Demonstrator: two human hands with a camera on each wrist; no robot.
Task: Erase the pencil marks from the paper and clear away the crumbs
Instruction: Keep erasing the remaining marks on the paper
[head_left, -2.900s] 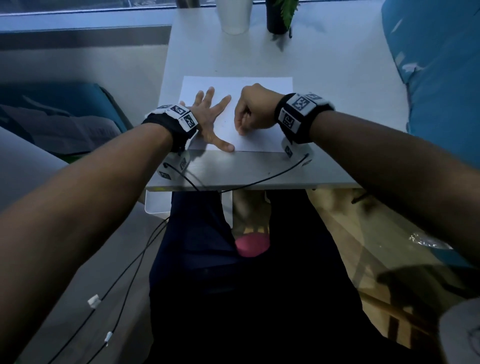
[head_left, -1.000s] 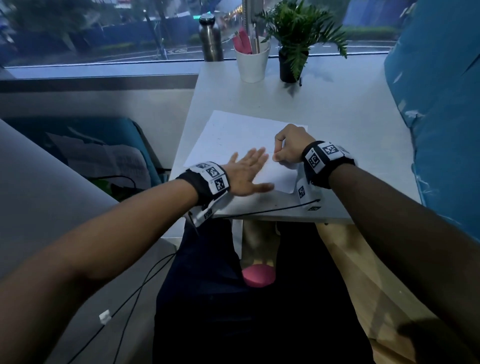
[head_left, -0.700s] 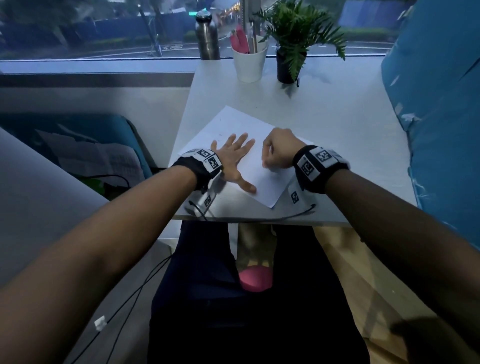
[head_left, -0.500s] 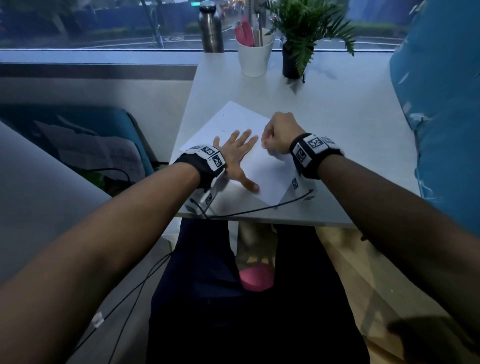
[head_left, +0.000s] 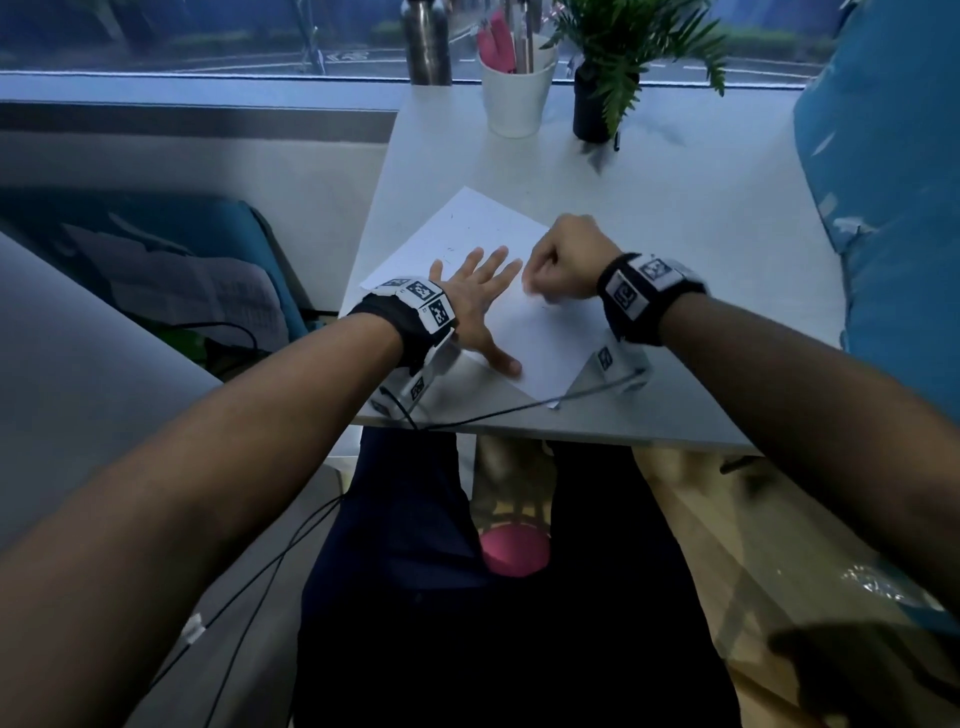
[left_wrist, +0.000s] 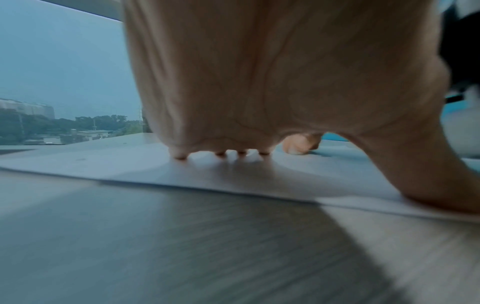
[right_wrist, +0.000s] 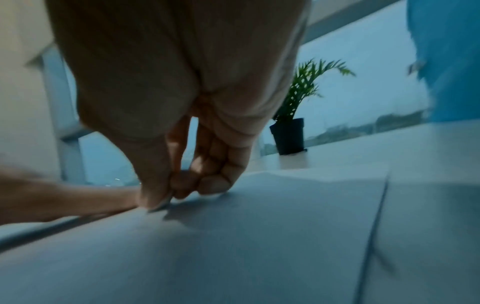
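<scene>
Rubbing appears to be under way, judged from how the hands are set on the paper, which lies skewed on the desk at the centre of the head view. The sheet is pinned by the left hand, whose fingers are spread wide and laid flat, with the thumb pressed near the lower corner. The right hand is seen just right of it, curled into a fist, the fingers bunched narrowly against the thumb and pressed down onto the sheet. An eraser is presumed to be pinched there, but none can be made out. A few small dark specks are visible on the upper left part of the sheet; whether they are marks or crumbs cannot be told. Clearing away is judged not yet begun.
</scene>
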